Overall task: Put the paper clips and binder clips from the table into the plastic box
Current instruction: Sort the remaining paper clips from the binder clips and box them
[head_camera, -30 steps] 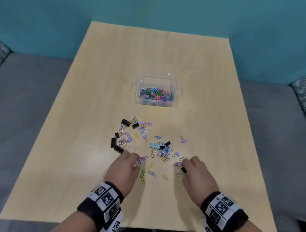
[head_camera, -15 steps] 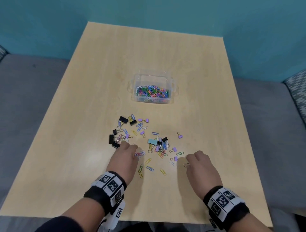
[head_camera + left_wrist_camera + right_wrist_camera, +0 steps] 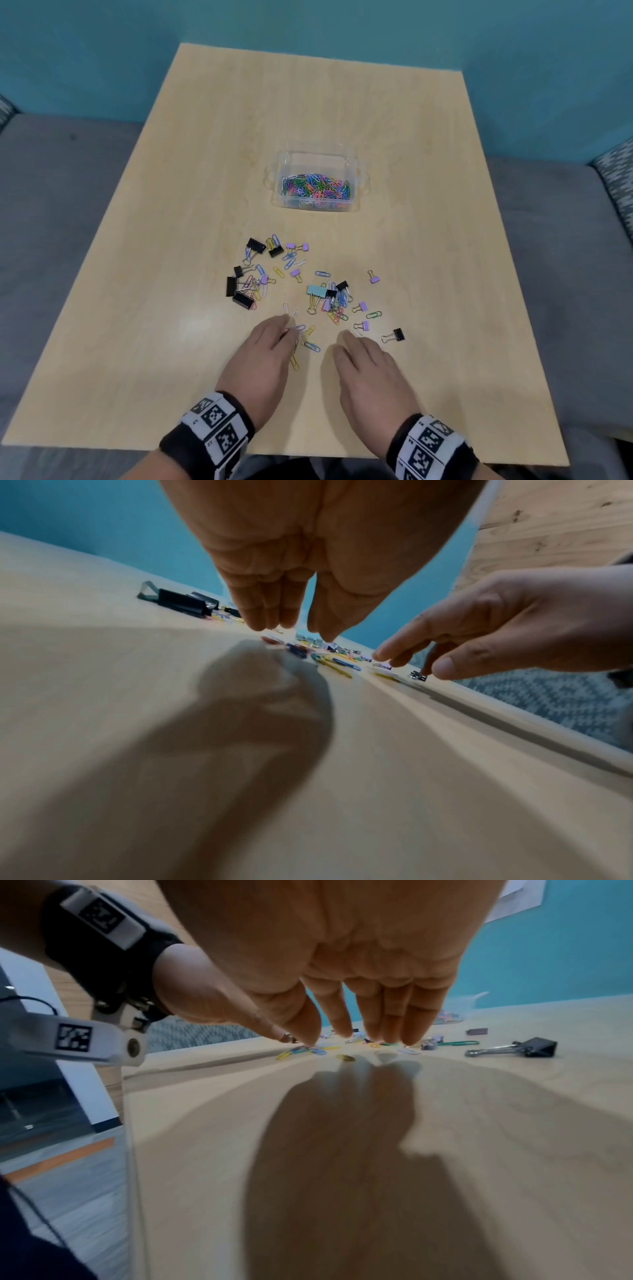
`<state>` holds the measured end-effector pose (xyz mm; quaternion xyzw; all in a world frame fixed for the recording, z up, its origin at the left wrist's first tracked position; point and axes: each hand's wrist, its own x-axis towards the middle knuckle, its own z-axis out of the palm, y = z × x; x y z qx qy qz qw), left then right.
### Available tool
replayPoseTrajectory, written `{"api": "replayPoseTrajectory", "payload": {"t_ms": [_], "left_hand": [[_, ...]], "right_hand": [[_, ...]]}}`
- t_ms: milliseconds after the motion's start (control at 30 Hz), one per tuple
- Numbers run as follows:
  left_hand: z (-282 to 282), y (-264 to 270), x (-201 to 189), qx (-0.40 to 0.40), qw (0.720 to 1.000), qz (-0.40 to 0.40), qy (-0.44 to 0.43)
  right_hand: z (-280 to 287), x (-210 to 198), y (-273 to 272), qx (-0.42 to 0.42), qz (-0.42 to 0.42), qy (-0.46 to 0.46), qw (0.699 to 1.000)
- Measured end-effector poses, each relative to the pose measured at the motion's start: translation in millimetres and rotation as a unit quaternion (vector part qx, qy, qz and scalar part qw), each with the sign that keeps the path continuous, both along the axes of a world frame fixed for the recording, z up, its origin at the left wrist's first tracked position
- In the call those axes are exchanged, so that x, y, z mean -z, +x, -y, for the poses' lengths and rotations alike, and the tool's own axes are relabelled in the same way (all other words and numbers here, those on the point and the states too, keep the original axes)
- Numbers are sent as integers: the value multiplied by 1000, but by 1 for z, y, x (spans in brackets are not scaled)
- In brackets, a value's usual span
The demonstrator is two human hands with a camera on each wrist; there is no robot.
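A clear plastic box (image 3: 356, 192) holding many coloured paper clips stands mid-table. Loose paper clips and binder clips (image 3: 317, 291) lie scattered in front of it. My left hand (image 3: 287, 329) reaches down with straight fingers (image 3: 260, 620) and thumb just above a few paper clips (image 3: 310, 344), and I see nothing held. My right hand (image 3: 346, 342) hovers beside it, its fingers (image 3: 342, 1031) straight with their tips close over paper clips. A black binder clip (image 3: 394, 335) lies just right of the right hand, untouched; the right wrist view shows it too (image 3: 527, 1049).
The wooden table (image 3: 171, 342) is bare on its left, right and far parts. A group of black binder clips (image 3: 241, 291) lies left of the pile. Grey cushions (image 3: 51, 240) flank the table, with a teal wall behind.
My right hand has let go of the black binder clip, which now lies on the table, and has moved left toward the left hand. Both hands' fingers have straightened.
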<state>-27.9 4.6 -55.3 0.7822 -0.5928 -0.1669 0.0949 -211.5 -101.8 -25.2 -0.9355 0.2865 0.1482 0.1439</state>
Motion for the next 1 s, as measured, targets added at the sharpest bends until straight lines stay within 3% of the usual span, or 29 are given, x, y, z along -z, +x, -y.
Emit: {"api": "replayPoseTrajectory", "payload": {"t_ms": [67,233,367,633,867,1000], "left_hand": [[-3,1,1,-35,999,-4,-3],[3,-2,-2,28,1000,-2,-6],[20,6,-1,15,1000,-9,-11],[52,16,-6,97,992,80,7],[74,20,-13,0,1000,23,-14],[104,15,-20,-12,1000,15,5]], "right_hand": [[1,1,0,33,-18,-5,999],[-5,-4,10,-24,-6,0,1000],[7,-4,23,14,7,-9,1000],[-2,1,25,-22,-33,-13,999],[6,-1,25,-1,10,-7,1000],[14,1,31,21,-6,-17,1000]]}}
